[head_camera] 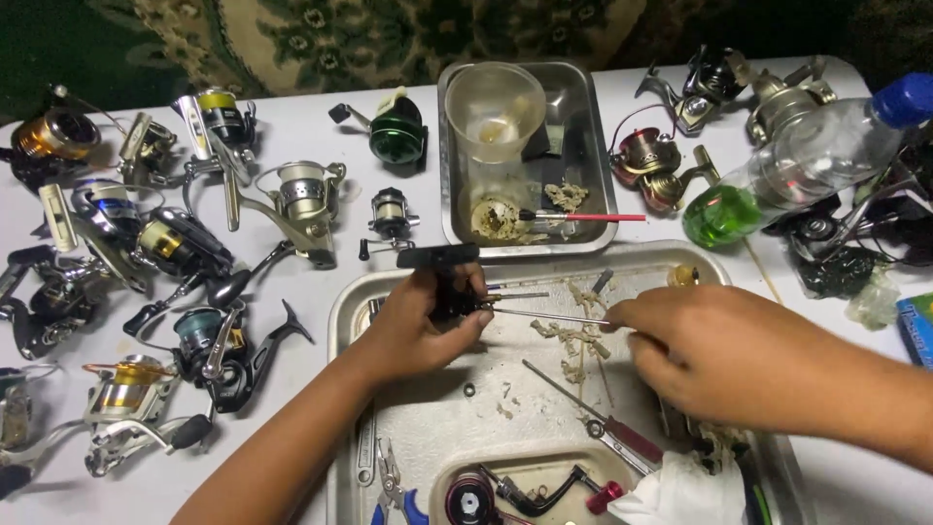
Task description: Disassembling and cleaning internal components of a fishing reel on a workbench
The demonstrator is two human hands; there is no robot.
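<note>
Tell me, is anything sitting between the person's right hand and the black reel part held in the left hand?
Nothing blocks it. The left hand grips the black reel part over the metal tray. The right hand pokes a thin metal rod straight into it; grease scraps lie below, on the tray.

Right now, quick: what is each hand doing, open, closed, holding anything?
Left hand: closed on a black reel part over the metal tray.
Right hand: fingers curled, holding a thin metal rod.
</note>
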